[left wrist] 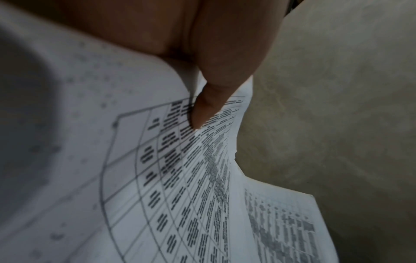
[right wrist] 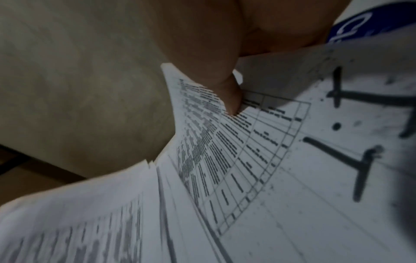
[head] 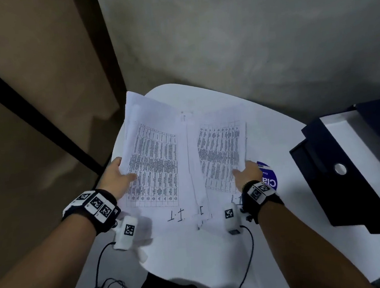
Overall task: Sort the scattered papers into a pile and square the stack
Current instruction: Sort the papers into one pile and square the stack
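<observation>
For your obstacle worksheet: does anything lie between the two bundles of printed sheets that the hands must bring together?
Nothing visible does. The left bundle and right bundle already meet at the middle above the white table.

Your right hand (right wrist: 202, 44) fills the top of this view, its thumb (right wrist: 229, 96) pressed down onto a printed sheet (right wrist: 236, 151) with a ruled table, the paper buckling upward round the thumb tip. Large handwritten black strokes (right wrist: 351, 124) mark the sheet's margin to the right. More papers (right wrist: 78, 222), blurred, overlap it at lower left, their edges stepped. A blue label (right wrist: 351, 30) with white lettering shows at the top right. Grey floor (right wrist: 78, 80) lies beyond the paper edge.
</observation>
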